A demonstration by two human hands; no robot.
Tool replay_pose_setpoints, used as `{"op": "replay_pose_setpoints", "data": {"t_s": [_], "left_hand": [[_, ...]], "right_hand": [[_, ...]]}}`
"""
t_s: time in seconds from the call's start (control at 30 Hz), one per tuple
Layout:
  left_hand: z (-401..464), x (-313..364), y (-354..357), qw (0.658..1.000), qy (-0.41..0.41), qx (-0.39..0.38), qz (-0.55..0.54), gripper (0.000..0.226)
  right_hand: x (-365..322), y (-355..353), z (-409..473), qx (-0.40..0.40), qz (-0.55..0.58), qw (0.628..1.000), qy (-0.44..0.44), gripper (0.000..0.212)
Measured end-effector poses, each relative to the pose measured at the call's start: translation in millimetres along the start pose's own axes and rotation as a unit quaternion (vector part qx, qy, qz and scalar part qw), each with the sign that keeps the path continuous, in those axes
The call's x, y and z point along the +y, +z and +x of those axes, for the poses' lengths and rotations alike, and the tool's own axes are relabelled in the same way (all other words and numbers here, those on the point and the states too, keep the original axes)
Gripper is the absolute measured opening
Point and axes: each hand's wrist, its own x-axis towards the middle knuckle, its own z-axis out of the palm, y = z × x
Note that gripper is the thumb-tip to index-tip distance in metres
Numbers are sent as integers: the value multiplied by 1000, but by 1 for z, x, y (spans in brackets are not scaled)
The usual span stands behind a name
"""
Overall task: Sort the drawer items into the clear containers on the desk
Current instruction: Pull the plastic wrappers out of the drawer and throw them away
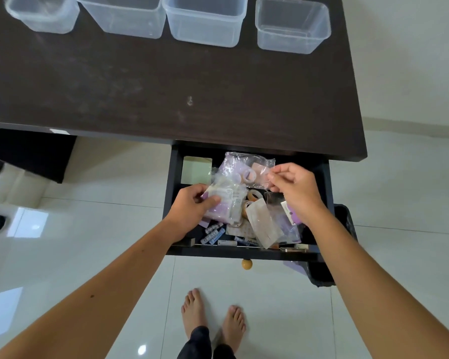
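The dark drawer (171, 193) is pulled out under the desk and is full of small packets, tape rolls and boxes. My left hand (192, 206) grips a clear plastic packet with purple contents (227, 200) at the drawer's left. My right hand (296, 187) pinches the corner of a larger clear bag holding tape rolls (241, 167) near the drawer's back. Several empty clear containers stand in a row along the far edge of the desk; the rightmost container (293, 24) is nearest the drawer side.
The dark desk top (166, 84) lies between the drawer and the containers. A pale sticky-note pad (196, 169) sits in the drawer's back left corner. A black bin (345, 229) stands on the floor right of the drawer. My bare feet (213, 317) are on white tiles.
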Motion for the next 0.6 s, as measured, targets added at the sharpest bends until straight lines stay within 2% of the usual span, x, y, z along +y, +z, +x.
{"op": "replay_pose_setpoints", "data": {"t_s": [0.17, 0.27, 0.4, 0.6], "left_hand": [[-7, 17, 6, 997, 12, -37, -64, 16], [-7, 24, 11, 996, 13, -31, -79, 31], [-6, 26, 15, 991, -11, -10, -135, 48], [-4, 19, 14, 990, -22, -7, -140, 63]], "right_hand": [[-4, -10, -16, -65, 18, 998, 11, 13], [-5, -15, -22, -91, 1, 996, 21, 15], [-7, -26, -24, -101, -9, 995, 15, 17], [-4, -38, -24, -87, -38, 995, -8, 23]]}}
